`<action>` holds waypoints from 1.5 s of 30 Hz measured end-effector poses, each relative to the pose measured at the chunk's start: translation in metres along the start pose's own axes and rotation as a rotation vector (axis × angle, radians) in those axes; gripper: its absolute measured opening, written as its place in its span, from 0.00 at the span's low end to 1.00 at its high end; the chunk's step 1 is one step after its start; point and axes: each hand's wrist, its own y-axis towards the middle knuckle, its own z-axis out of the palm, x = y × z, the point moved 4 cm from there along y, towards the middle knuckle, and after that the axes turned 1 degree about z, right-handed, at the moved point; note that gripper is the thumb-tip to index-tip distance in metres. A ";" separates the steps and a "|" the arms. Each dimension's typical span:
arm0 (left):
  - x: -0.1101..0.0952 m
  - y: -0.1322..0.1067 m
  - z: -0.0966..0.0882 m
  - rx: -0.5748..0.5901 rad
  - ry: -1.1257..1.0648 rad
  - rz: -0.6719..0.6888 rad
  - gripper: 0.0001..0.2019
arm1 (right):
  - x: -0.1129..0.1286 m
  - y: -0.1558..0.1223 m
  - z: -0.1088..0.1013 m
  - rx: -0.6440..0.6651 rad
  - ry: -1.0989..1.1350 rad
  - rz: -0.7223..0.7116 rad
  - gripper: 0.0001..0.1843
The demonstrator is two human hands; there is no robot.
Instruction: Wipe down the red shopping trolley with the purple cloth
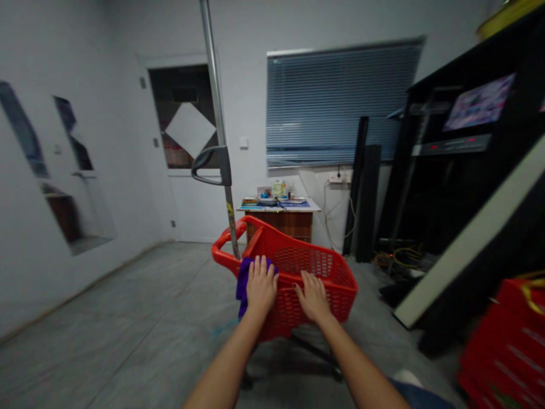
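A small red plastic shopping cart (293,307) with perforated basket walls stands in front of me. Flat on a bunched purple cloth (242,287) at the cart's near rim lies my left hand (261,283), open, its fingers stretched and apart. The cloth hangs down the outside of the basket beside the hand. Farther right, my right hand (313,295) grips the same rim, fingers over the top and thumb on the near side. A metal pole (218,102) with a dark grey loop handle (210,166) rises from the cart's handle end.
Behind the cart, a wooden cabinet (279,221) carries small items. A door (191,207) and a blinded window (340,108) are in the back wall. At right stand dark panels (368,204), a slanted pale board (464,253), loose cables (404,258) and red stacked bins (506,341).
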 end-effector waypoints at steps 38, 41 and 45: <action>-0.022 -0.010 0.012 0.090 0.021 0.035 0.20 | 0.002 -0.012 0.012 -0.053 -0.040 -0.132 0.36; -0.023 -0.005 0.011 0.156 0.009 0.114 0.19 | 0.002 -0.012 0.008 -0.059 -0.048 -0.141 0.37; 0.018 0.003 -0.013 0.090 0.085 0.052 0.19 | 0.002 -0.012 0.007 -0.066 -0.052 -0.156 0.37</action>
